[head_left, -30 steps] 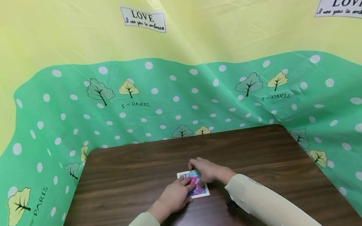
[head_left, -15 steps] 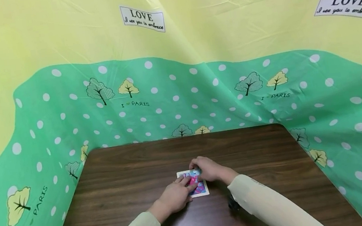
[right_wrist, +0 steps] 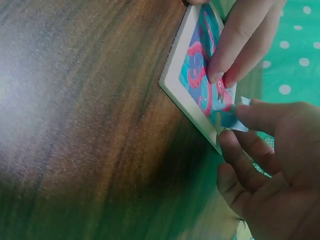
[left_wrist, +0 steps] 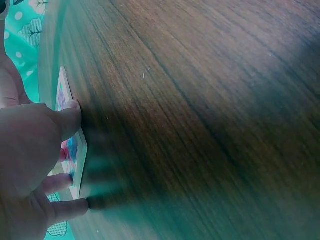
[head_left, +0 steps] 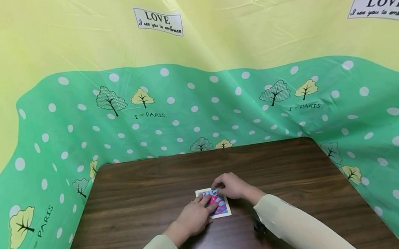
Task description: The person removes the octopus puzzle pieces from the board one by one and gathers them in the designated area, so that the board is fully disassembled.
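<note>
I've got the left hand nearest, straight fingers resting on the board: flat, squarish, white-rimmed, printed pink and blue. At its far right corner the right hand pinches a thin blue piece, tilted, contact unclear; beyond run wood-grain table and dotted cloth.

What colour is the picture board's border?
The border is white, seen best in the right wrist view.

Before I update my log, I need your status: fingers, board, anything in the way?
Left fingers on the white-rimmed board, flat on table. Right fingers pinching small blue piece near its far right corner. In the way: left fingers, covering part of the board.
</note>
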Tool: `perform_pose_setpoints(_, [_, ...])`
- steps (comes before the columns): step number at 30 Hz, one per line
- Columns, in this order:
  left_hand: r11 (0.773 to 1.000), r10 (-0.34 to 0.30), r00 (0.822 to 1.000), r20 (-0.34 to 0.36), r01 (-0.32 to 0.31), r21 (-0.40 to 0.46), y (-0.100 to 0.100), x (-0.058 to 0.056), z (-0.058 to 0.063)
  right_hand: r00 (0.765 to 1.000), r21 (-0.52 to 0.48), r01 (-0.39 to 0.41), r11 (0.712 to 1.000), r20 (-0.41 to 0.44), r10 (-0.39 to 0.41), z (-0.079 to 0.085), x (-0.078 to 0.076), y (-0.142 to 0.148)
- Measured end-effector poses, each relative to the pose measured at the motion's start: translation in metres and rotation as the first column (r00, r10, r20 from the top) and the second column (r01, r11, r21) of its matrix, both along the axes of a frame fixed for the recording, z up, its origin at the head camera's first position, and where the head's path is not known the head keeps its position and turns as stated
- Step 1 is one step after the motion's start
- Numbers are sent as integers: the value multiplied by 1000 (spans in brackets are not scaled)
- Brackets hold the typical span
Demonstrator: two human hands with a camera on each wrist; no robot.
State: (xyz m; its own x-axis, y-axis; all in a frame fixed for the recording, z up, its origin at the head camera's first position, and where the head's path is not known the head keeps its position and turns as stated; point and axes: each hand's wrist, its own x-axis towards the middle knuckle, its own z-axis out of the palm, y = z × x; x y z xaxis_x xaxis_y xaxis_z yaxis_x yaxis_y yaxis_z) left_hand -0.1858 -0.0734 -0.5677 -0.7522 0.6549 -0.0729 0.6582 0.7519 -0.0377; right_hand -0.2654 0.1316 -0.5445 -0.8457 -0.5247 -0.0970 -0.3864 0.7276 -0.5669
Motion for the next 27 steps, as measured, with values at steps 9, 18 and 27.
perform_pose_setpoints(9, [1000, 4, 1000, 9, -4, 21, 0, 2, -3, 997, -140, 82, 987, 21, -80, -1, -1, 16])
perform_pose_setpoints(18, [1000, -6, 1000, -3, 6, 24, -1, 2, -4, 989, -130, 142, 981, 54, -136, 12, -5, 58])
perform_pose_setpoints(27, [999, -28, 999, -32, 29, 34, -5, 1, -7, 979, -139, 205, 969, 46, -201, 17, -6, 106])
